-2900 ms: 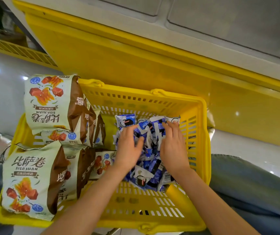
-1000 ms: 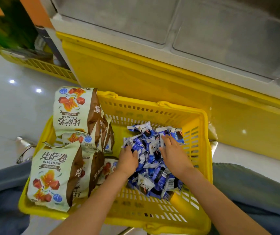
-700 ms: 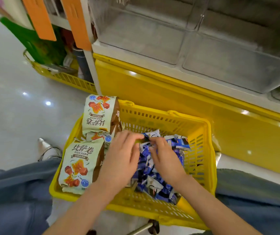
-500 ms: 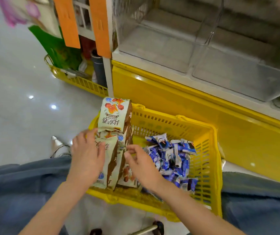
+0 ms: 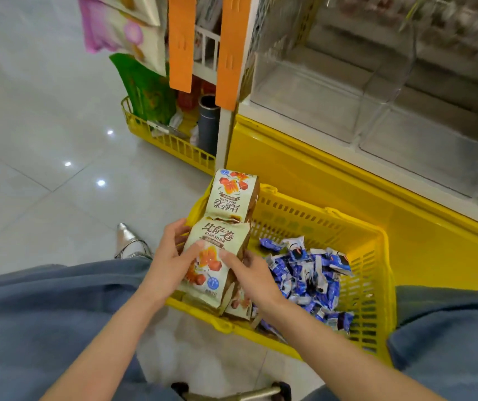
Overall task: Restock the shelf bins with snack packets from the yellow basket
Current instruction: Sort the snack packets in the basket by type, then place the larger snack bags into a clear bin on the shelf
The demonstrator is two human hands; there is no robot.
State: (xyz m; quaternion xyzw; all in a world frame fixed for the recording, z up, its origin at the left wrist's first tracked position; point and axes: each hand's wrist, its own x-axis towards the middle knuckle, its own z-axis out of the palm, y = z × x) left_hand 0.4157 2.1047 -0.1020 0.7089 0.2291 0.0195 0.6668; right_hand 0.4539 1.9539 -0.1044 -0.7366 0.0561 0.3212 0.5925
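Note:
The yellow basket (image 5: 313, 224) stands on the floor between my knees. Cream-and-brown snack bags fill its left side; a pile of small blue packets (image 5: 310, 273) lies on its right side. My left hand (image 5: 168, 261) and my right hand (image 5: 249, 273) grip the nearest cream snack bag (image 5: 217, 253) from either side, thumbs on its front. A second cream bag (image 5: 233, 198) stands upright just behind it. Clear shelf bins (image 5: 333, 91) sit above the yellow shelf base (image 5: 304, 175), blurred.
A second yellow wire basket (image 5: 168, 140) with green and other packets stands on the tiled floor at the left. Orange strips (image 5: 229, 47) hang on the shelf post. A silver shoe (image 5: 129, 241) shows by my left knee; a metal handle (image 5: 232, 395) lies at the bottom edge.
Both hands left the blue packet pile, moved left and closed on the nearest cream snack bag. My view rose and swung left, showing more of the shelf bins.

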